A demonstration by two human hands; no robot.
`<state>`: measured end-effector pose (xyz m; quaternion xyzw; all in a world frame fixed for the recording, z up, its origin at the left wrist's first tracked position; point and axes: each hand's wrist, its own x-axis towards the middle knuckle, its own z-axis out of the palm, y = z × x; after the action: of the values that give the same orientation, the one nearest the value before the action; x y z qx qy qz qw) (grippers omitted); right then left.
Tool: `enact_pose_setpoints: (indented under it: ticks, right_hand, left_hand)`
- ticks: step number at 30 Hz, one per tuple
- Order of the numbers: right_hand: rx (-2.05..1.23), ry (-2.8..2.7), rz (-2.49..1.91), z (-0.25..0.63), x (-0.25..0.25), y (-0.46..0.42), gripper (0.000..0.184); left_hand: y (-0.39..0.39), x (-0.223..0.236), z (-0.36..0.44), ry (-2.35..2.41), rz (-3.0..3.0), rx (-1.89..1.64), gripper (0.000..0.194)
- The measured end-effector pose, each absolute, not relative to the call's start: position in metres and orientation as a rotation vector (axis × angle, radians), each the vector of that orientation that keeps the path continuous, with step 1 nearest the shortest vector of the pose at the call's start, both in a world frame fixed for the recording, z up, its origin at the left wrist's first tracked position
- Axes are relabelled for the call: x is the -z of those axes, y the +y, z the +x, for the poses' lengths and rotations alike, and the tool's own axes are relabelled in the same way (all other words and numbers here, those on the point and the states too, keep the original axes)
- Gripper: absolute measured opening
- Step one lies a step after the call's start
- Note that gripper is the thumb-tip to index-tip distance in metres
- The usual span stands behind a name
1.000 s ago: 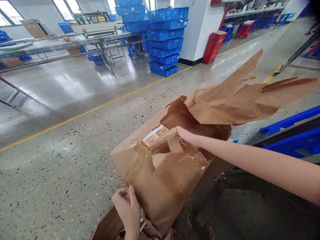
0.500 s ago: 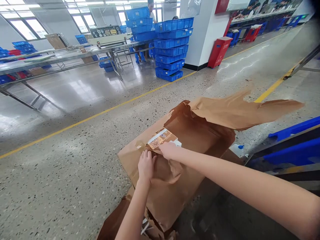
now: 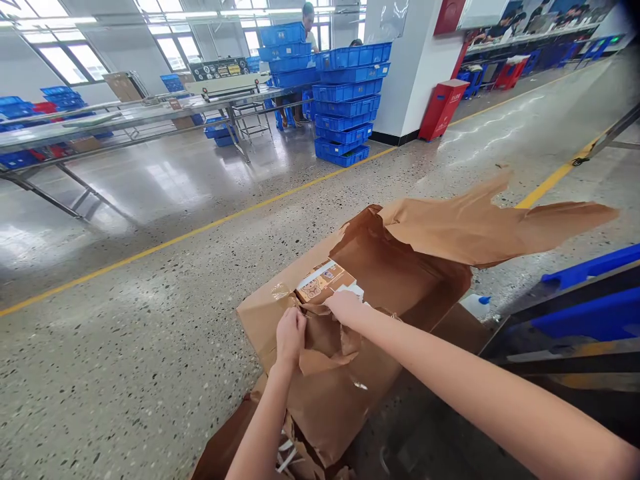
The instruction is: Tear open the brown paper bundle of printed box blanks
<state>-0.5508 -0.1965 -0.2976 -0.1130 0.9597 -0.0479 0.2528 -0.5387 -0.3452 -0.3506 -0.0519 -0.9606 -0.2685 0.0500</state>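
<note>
On the floor, the brown paper wrapping [image 3: 345, 373] is gripped by closed fingers of the left hand [image 3: 291, 335] and right hand [image 3: 345, 307]; since earlier, it has been torn wider, exposing more of the printed box [image 3: 324, 281].

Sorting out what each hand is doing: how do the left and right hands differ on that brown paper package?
The left hand is closed, pinching a torn edge; the right hand lies flatter, further in, beside the printed box. Both touch the brown paper wrapping.
</note>
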Motion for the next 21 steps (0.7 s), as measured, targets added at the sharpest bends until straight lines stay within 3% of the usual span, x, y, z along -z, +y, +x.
enact_pose_setpoints:
  ticks: [4, 8, 10, 16, 21]
  right_hand:
    - [0.074, 2.569, -0.271, -0.552, 0.300, -0.191, 0.022]
    - [0.126, 2.577, -0.289, -0.551, 0.294, -0.187, 0.026]
    - [0.170, 2.581, -0.312, -0.549, 0.289, -0.187, 0.032]
    - [0.250, 2.581, -0.314, -0.547, 0.287, -0.180, 0.032]
    - [0.315, 2.566, -0.328, -0.551, 0.296, -0.176, 0.031]
  left_hand:
    - [-0.407, 0.334, -0.540, -2.605, 0.193, 1.267, 0.034]
    - [-0.437, 0.316, -0.527, -2.619, 0.281, 1.411, 0.042]
    - [-0.418, 0.318, -0.518, -2.852, 0.122, 1.319, 0.050]
    - [-0.328, 0.334, -0.522, -3.187, 0.069, 0.493, 0.038]
    - [-0.321, 0.333, -0.540, -3.287, 0.076, 0.294, 0.029]
